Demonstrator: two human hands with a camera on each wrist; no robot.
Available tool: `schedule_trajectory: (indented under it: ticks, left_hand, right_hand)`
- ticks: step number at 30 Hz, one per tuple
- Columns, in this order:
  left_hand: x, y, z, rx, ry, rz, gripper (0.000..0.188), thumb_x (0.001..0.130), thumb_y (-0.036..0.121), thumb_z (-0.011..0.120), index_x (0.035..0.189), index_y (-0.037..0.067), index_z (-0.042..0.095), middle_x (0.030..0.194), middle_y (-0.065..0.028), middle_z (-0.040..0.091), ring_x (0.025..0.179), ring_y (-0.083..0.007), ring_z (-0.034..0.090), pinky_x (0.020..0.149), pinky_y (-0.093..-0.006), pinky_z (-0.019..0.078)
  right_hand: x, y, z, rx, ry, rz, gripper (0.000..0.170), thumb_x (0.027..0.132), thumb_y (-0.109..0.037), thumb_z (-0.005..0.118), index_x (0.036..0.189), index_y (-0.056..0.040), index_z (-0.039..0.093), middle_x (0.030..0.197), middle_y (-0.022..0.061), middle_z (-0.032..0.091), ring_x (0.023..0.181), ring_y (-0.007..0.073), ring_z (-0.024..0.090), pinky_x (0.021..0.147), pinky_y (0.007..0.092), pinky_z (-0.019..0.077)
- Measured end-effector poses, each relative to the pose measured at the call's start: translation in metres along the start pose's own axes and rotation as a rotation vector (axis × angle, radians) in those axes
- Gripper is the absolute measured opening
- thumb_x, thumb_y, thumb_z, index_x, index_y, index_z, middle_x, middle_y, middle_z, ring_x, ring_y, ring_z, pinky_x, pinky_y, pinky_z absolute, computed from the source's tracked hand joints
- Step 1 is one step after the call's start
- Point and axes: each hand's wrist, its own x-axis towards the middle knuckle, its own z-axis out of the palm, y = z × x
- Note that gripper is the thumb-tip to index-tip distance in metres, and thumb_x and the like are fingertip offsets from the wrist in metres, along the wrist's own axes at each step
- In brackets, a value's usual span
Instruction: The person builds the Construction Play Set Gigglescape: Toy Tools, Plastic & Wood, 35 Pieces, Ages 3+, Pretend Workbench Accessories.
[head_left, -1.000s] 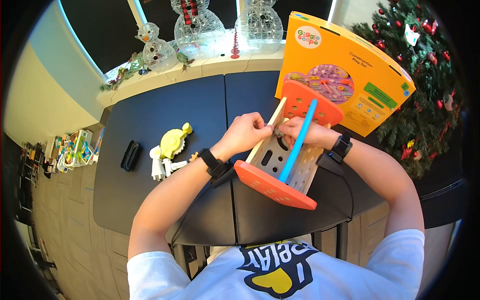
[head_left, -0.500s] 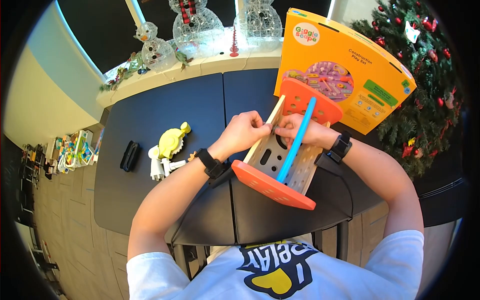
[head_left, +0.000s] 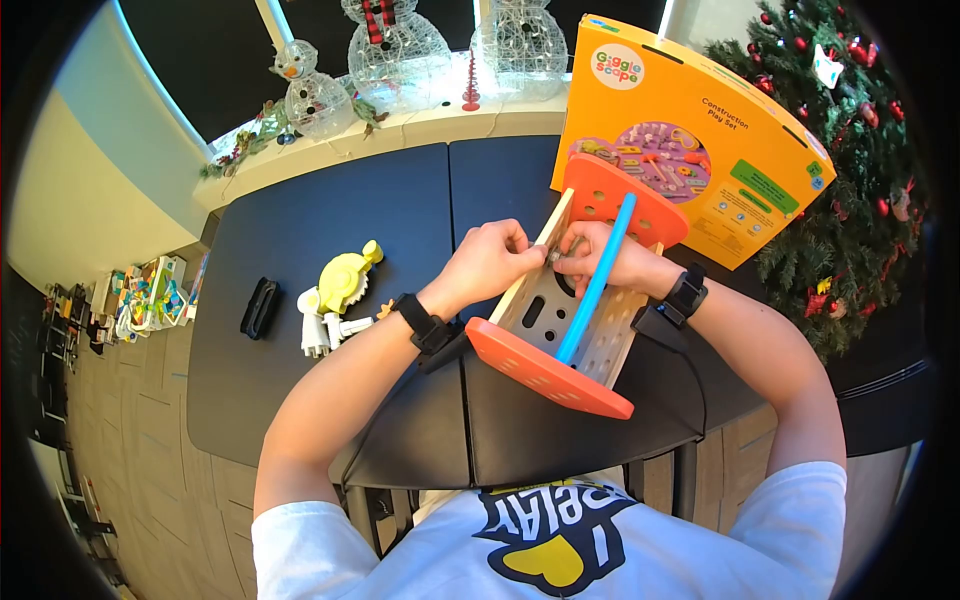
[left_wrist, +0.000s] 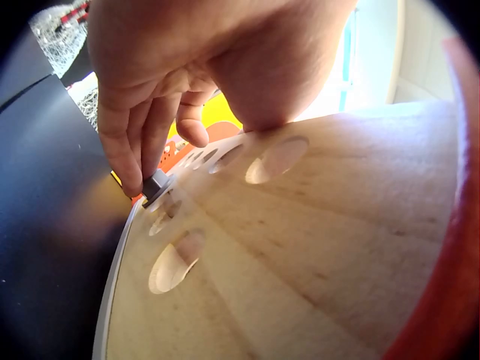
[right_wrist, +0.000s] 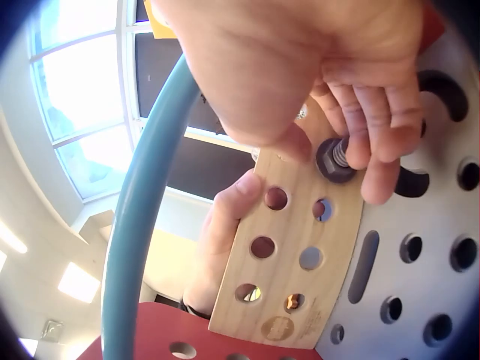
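Observation:
A toy toolbox with a wooden side panel (right_wrist: 262, 247), orange ends (head_left: 548, 370) and a blue handle (head_left: 597, 285) stands before the person. My left hand (head_left: 490, 265) reaches over the panel's top edge. Outside the panel, its fingertips pinch a small grey angular piece (left_wrist: 155, 185), while its thumb lies at the edge. Inside the box, my right hand (head_left: 615, 260) is curled at a grey toy bolt (right_wrist: 335, 160) with a hexagonal face and visible thread. Its fingertips cover the thread's end, right at the panel's inner face.
Left on the black table (head_left: 400, 200) lie a yellow toy saw (head_left: 345, 282) with white parts (head_left: 315, 325), and a black case (head_left: 261, 308). A large yellow box (head_left: 690, 140) stands behind the toolbox. Beyond it is a decorated tree (head_left: 835, 200). A cable (head_left: 695, 375) hangs by the right wrist.
The right fingers have shifted around the bolt, and the index finger is now more raised and bent. The left hand and toolbox stay nearly in place.

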Motion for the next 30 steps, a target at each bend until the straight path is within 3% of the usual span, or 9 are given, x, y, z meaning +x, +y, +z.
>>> schedule_trajectory:
  ticks: [7,10,16,19,25,28,30]
  left_hand:
    - [0.0,0.0,0.0,-0.013,-0.002,0.004,0.039,0.087,0.038,0.075,0.082,0.0,0.065,0.078,-0.0145,0.072,0.074,-0.025,0.07,0.071,-0.0368,0.055]
    - [-0.001,0.0,0.0,-0.03,-0.003,0.0,0.039,0.087,0.037,0.074,0.082,0.0,0.065,0.078,-0.0146,0.072,0.074,-0.0248,0.07,0.07,-0.0366,0.055]
    - [0.001,-0.002,0.001,-0.023,0.004,0.002,0.039,0.087,0.038,0.075,0.082,0.0,0.065,0.077,-0.0143,0.072,0.073,-0.0246,0.071,0.07,-0.0362,0.0552]
    - [0.0,-0.001,0.001,-0.018,0.01,0.007,0.038,0.087,0.037,0.075,0.082,0.001,0.065,0.077,-0.0142,0.072,0.073,-0.0244,0.07,0.07,-0.0365,0.0551]
    - [-0.001,0.001,0.0,-0.009,-0.005,-0.005,0.038,0.087,0.037,0.074,0.082,0.0,0.065,0.077,-0.0142,0.071,0.073,-0.0245,0.07,0.07,-0.0366,0.055]
    - [-0.001,0.001,0.0,-0.017,-0.001,0.0,0.039,0.087,0.038,0.075,0.082,0.0,0.065,0.077,-0.0145,0.072,0.073,-0.0249,0.071,0.07,-0.0367,0.0548]
    - [0.0,0.0,0.001,-0.001,0.005,0.011,0.04,0.087,0.038,0.075,0.082,0.0,0.065,0.077,-0.0148,0.072,0.074,-0.0251,0.071,0.07,-0.0368,0.0549]
  right_hand:
    - [0.013,0.012,-0.003,0.001,-0.091,0.076,0.029,0.104,-0.026,0.064,0.094,0.0008,0.06,0.069,0.0067,0.067,0.061,0.0167,0.071,0.054,0.0277,0.0544]
    - [0.003,-0.004,0.003,0.085,-0.051,0.12,0.03,0.103,-0.025,0.06,0.105,0.0047,0.058,0.068,0.007,0.067,0.05,0.0117,0.061,0.045,0.0253,0.0465]
    - [-0.001,0.001,0.005,-0.118,-0.008,-0.01,0.03,0.103,-0.025,0.061,0.11,0.0028,0.054,0.067,0.0059,0.065,0.05,0.0118,0.062,0.046,0.0264,0.0481]
    - [0.006,0.007,0.002,-0.08,-0.093,0.023,0.032,0.107,-0.03,0.057,0.112,0.0012,0.055,0.069,0.008,0.066,0.061,0.0172,0.07,0.053,0.0295,0.0538]
    - [0.018,0.016,0.002,-0.012,-0.118,0.135,0.042,0.11,-0.035,0.041,0.118,0.0038,0.056,0.069,0.0058,0.065,0.052,0.0151,0.064,0.048,0.0281,0.0513]
    - [0.006,0.001,0.006,0.123,-0.053,0.144,0.041,0.109,-0.036,0.045,0.115,0.0028,0.057,0.069,0.0053,0.065,0.052,0.0154,0.064,0.048,0.0285,0.0516]
    - [0.003,0.003,0.009,-0.012,-0.018,0.061,0.041,0.108,-0.037,0.048,0.114,0.0023,0.057,0.07,0.0052,0.064,0.052,0.0156,0.065,0.048,0.0289,0.0521]
